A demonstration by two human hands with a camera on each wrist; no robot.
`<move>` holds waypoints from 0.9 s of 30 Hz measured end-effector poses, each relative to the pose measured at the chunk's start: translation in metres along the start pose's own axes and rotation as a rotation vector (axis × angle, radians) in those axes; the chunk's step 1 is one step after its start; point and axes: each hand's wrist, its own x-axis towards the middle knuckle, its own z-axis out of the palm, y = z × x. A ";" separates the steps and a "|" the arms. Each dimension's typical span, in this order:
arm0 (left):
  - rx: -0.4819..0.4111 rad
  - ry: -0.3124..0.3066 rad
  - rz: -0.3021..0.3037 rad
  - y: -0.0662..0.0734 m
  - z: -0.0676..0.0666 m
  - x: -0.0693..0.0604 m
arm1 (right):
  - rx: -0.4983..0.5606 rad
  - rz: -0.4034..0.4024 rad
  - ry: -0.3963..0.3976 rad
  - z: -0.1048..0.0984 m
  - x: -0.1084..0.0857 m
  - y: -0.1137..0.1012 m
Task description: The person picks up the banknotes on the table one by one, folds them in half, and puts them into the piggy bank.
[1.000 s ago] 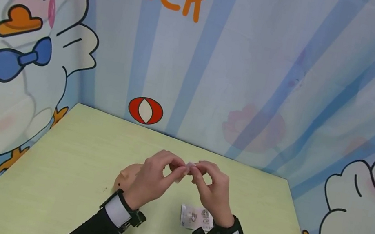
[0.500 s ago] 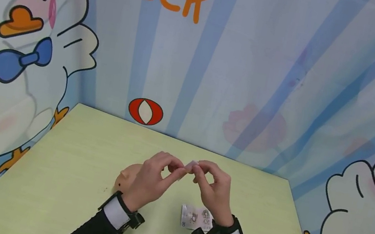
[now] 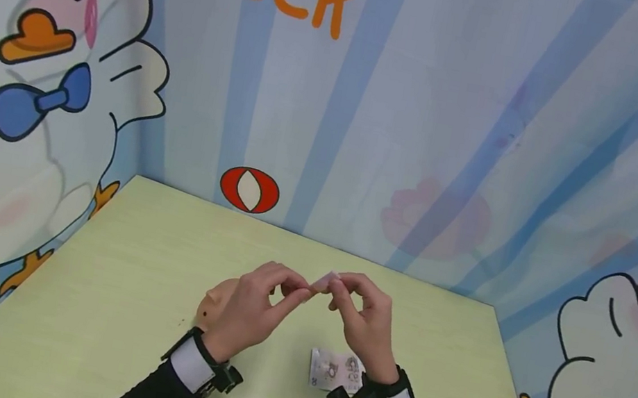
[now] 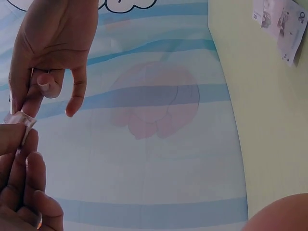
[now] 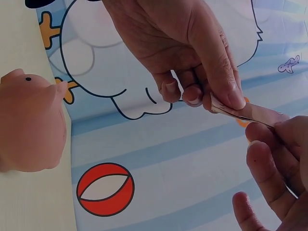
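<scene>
In the head view, my left hand and right hand meet above the table, pinching opposite ends of a small folded banknote. Its layered edge shows in the right wrist view, where the banknote runs as a narrow strip between thumbs and fingers. Fingertips cover both its ends. Behind my left hand, partly hidden, stands a pink piggy bank; the right wrist view shows the pig more fully. Another banknote lies flat near my right wrist, which covers part of it.
The pale yellow table ends against a duck-printed curtain at the back and sides. In the left wrist view, overlapping banknotes marked 20 lie on the table. Black camera straps circle both wrists.
My left hand has shifted slightly left and down, and the hands are a little farther apart. More of the folded banknote shows between the fingertips, slanting up toward my right hand.
</scene>
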 end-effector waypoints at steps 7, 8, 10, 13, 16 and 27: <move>0.045 0.011 0.001 -0.003 0.001 -0.003 | 0.011 0.053 -0.095 0.000 -0.001 0.004; 0.056 0.014 0.005 -0.004 0.001 -0.004 | 0.002 0.053 -0.098 0.000 -0.001 0.005; 0.078 0.020 0.006 -0.004 0.002 -0.005 | -0.011 0.049 -0.095 0.001 -0.001 0.006; 0.113 0.025 -0.011 -0.004 0.000 -0.006 | -0.027 0.042 -0.088 0.004 -0.001 0.008; 0.167 0.026 -0.065 -0.004 -0.007 -0.010 | -0.022 0.029 -0.086 0.008 0.000 0.010; 0.202 0.144 -0.304 -0.037 -0.058 -0.042 | -0.025 0.030 -0.156 0.024 0.006 0.029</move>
